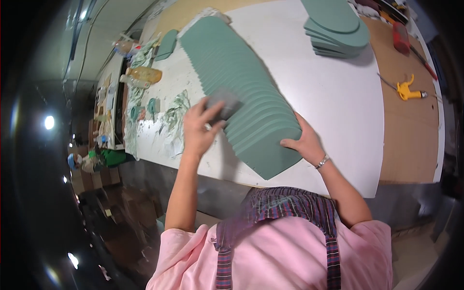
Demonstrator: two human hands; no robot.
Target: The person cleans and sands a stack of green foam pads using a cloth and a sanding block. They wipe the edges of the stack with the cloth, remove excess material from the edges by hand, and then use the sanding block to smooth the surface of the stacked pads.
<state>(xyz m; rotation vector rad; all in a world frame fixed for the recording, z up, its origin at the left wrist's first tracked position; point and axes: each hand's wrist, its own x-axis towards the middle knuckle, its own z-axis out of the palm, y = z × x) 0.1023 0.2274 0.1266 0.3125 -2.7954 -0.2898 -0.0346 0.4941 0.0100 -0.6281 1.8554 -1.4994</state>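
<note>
A long row of overlapping green rounded panels [263, 113] slants across the white table, fanned like shingles. My left hand [197, 128] is closed on a dark grey block [224, 104], smeared by motion, over the left edge of the row. Its exact kind I cannot make out. At the near right end of the row, my right hand [307, 144] grips the edge of the nearest green panel [268, 153], thumb on top and the other fingers mostly hidden at the side.
More green panels [333, 29] are stacked at the far right. A yellow air blow gun [408, 89] and a red-handled tool [400, 38] lie on brown cardboard [401, 140]. Farther left are a bottle of amber liquid [145, 74], a crumpled green-stained cloth [177, 108] and a small green piece [166, 46].
</note>
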